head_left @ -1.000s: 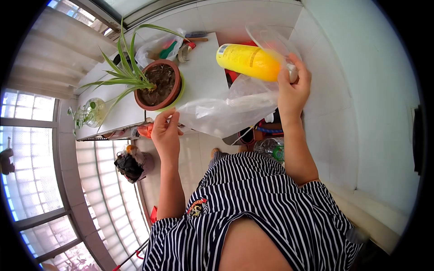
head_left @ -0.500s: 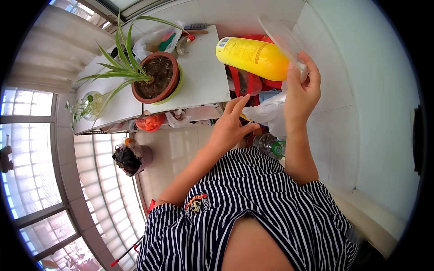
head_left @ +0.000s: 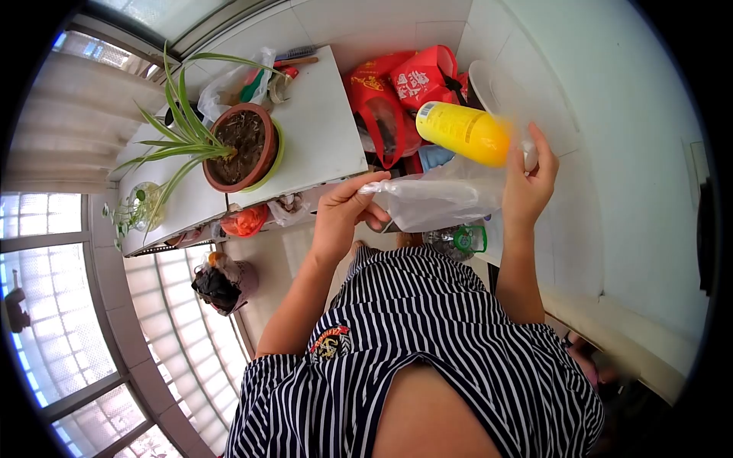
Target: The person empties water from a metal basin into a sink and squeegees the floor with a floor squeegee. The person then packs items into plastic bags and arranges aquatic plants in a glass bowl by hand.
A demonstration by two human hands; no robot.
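Observation:
A yellow bottle (head_left: 463,133) hangs tilted, its white top pinched in the fingers of my right hand (head_left: 528,182). Between my two hands stretches a translucent plastic bag (head_left: 447,200). My left hand (head_left: 343,214) is closed on the bag's gathered left end, just in front of the white cabinet top (head_left: 324,114). The bag's right end reaches the fingers of my right hand, below the bottle. Whether those fingers also grip the bag is hard to tell.
A potted spider plant (head_left: 243,149) stands on the cabinet at left. Red bags (head_left: 420,76) lie behind the bottle, beside a white round lid (head_left: 483,85). Below are a clear bottle with a green cap (head_left: 463,240) and a filled bin (head_left: 229,282) on the floor.
My left hand let go of the plastic bag, moved right, then took hold of its end again and stretched it out. The yellow bottle is now lower in view.

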